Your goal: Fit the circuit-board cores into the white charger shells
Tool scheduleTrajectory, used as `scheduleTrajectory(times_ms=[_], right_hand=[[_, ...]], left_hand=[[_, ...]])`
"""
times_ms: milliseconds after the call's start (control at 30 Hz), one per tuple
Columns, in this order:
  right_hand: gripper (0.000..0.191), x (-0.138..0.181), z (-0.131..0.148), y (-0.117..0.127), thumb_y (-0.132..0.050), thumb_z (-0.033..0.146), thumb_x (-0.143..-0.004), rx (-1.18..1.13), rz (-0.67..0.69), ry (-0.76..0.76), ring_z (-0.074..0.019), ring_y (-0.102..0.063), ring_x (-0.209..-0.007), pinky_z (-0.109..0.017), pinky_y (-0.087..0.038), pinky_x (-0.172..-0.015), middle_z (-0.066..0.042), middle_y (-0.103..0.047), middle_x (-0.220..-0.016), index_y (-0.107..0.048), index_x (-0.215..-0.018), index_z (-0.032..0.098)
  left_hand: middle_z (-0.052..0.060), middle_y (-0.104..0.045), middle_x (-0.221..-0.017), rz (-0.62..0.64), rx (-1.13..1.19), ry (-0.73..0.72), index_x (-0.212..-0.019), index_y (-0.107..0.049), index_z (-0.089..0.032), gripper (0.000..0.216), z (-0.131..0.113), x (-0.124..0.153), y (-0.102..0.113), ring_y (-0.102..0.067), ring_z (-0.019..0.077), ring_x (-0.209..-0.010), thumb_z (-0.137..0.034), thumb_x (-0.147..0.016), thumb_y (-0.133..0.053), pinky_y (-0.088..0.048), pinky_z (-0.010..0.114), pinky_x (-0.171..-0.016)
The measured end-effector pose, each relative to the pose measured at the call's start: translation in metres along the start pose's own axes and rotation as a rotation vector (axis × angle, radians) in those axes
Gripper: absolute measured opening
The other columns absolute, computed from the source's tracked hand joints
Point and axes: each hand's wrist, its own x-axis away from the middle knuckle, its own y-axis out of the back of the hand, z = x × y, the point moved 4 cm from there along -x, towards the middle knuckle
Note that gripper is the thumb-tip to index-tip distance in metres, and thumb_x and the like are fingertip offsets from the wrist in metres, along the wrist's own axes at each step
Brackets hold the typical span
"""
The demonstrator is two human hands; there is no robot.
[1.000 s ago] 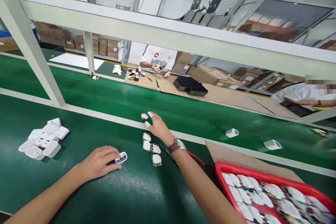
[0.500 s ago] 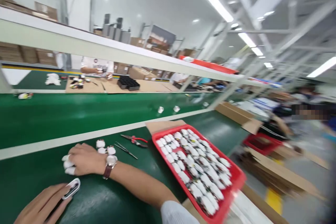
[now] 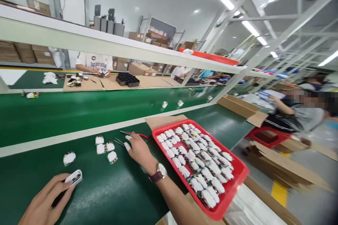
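My left hand [image 3: 51,197] grips a small white oval plastic housing [image 3: 75,177], with dark parts visible inside its opening. My right hand [image 3: 141,153], white covers on its fingertips, is over the tweezers [image 3: 119,142] and the red-handled pliers [image 3: 142,135], fingers apart. The palm hides much of both tools. Just beyond the housing lies a single circuit board with a white-wrapped top [image 3: 69,158]. Several similar white-topped boards [image 3: 100,148] sit grouped to the left of my right hand.
A red tray [image 3: 239,186] full of white-wrapped boards stands right of my right arm, on cardboard. Behind the bench runs a green conveyor belt [image 3: 79,112] carrying small white pieces [image 3: 180,103]. Co-workers sit across the belt and at the far right. A shelf beam [image 3: 126,44] crosses above.
My right hand has moved right, from the grouped boards to the tweezers and pliers. A single board now shows where it was. My left hand still holds the housing.
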Motion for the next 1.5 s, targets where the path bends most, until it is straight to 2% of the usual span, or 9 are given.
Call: scheduleTrajectory(times_ms=[100, 267, 400, 533, 633, 767, 933, 1267, 1500], right_hand=[[0.029, 0.011, -0.01, -0.013, -0.053, 0.02, -0.103, -0.013, 0.002, -0.008, -0.0322, -0.067, -0.115, -0.049, -0.053, -0.105, -0.019, -0.072, -0.118, -0.071, -0.124, 0.013], [0.03, 0.015, -0.012, -0.029, -0.05, 0.025, -0.104, -0.111, 0.018, 0.092, -0.0328, -0.066, -0.113, -0.051, -0.053, -0.105, -0.017, -0.07, -0.114, -0.07, -0.123, 0.014], [0.03, 0.01, -0.011, -0.021, -0.043, 0.019, -0.101, -0.16, 0.002, 0.113, -0.0332, -0.068, -0.1, -0.053, -0.057, -0.093, -0.018, -0.068, -0.102, -0.07, -0.112, 0.013], [0.028, 0.013, 0.032, 0.012, -0.044, 0.022, -0.105, -0.381, 0.006, 0.185, -0.0225, -0.067, -0.092, -0.036, -0.059, -0.078, -0.011, -0.066, -0.107, -0.062, -0.126, 0.019], [0.03, 0.025, 0.09, 0.031, -0.042, 0.015, -0.105, -0.587, 0.159, 0.347, -0.017, -0.065, -0.085, -0.029, -0.056, -0.073, -0.007, -0.064, -0.11, -0.058, -0.129, 0.022], [0.026, 0.04, 0.142, 0.033, -0.044, 0.002, -0.092, -0.384, 0.269, 0.535, -0.0151, -0.06, -0.072, -0.029, -0.047, -0.058, -0.009, -0.063, -0.115, -0.06, -0.104, 0.019], [0.027, 0.039, 0.151, 0.026, -0.052, -0.004, -0.075, -0.123, 0.357, 0.581, -0.0126, -0.054, -0.064, -0.029, -0.034, -0.049, -0.006, -0.062, -0.109, -0.057, -0.088, 0.019], [0.021, 0.049, 0.178, 0.028, -0.053, -0.003, -0.085, 0.102, 0.261, 0.632, -0.0164, -0.057, -0.072, -0.027, -0.037, -0.052, -0.008, -0.057, -0.096, -0.055, -0.086, 0.019], [0.021, 0.047, 0.164, 0.023, -0.048, 0.003, -0.09, -0.033, 0.212, 0.601, -0.0172, -0.058, -0.071, -0.028, -0.037, -0.048, -0.009, -0.057, -0.101, -0.058, -0.091, 0.021]], left_hand=[[0.006, -0.076, -0.114, 0.043, 0.005, 0.089, -0.117, -0.068, -0.026, 0.018, -0.002, 0.0, -0.005, -0.078, 0.0183, -0.092, -0.035, -0.102, -0.064, -0.063, 0.023, -0.075], [0.004, -0.076, -0.11, 0.172, 0.012, 0.328, -0.128, -0.057, -0.027, 0.029, -0.003, 0.007, -0.009, -0.076, 0.0195, -0.091, -0.039, -0.102, -0.064, -0.062, 0.029, -0.076], [0.004, -0.075, -0.116, 0.155, 0.059, 0.353, -0.137, -0.053, -0.028, 0.044, -0.005, 0.009, -0.007, -0.075, 0.021, -0.096, -0.04, -0.099, -0.07, -0.062, 0.033, -0.083], [0.003, -0.074, -0.116, 0.148, 0.126, 0.326, -0.134, -0.056, -0.029, 0.037, -0.005, 0.006, -0.008, -0.073, 0.0201, -0.099, -0.035, -0.1, -0.07, -0.06, 0.031, -0.083], [0.003, -0.073, -0.116, 0.141, 0.175, 0.278, -0.127, -0.06, -0.028, 0.028, -0.007, 0.004, -0.01, -0.071, 0.0196, -0.103, -0.032, -0.101, -0.07, -0.058, 0.032, -0.088], [0.001, -0.072, -0.107, 0.157, 0.199, 0.31, -0.117, -0.061, -0.026, 0.027, -0.007, 0.002, -0.01, -0.069, 0.0185, -0.095, -0.035, -0.097, -0.076, -0.057, 0.031, -0.084], [0.001, -0.071, -0.104, 0.209, 0.214, 0.347, -0.112, -0.062, -0.026, 0.025, -0.006, 0.003, -0.013, -0.067, 0.0187, -0.091, -0.035, -0.095, -0.078, -0.055, 0.032, -0.082], [0.003, -0.071, -0.1, 0.13, 0.153, 0.197, -0.112, -0.058, -0.023, 0.024, -0.01, 0.001, -0.012, -0.063, 0.019, -0.084, -0.034, -0.098, -0.074, -0.051, 0.033, -0.078], [0.004, -0.073, -0.1, 0.126, 0.1, 0.184, -0.114, -0.058, -0.022, 0.024, -0.012, 0.0, -0.011, -0.066, 0.0201, -0.083, -0.036, -0.1, -0.072, -0.053, 0.036, -0.078]])
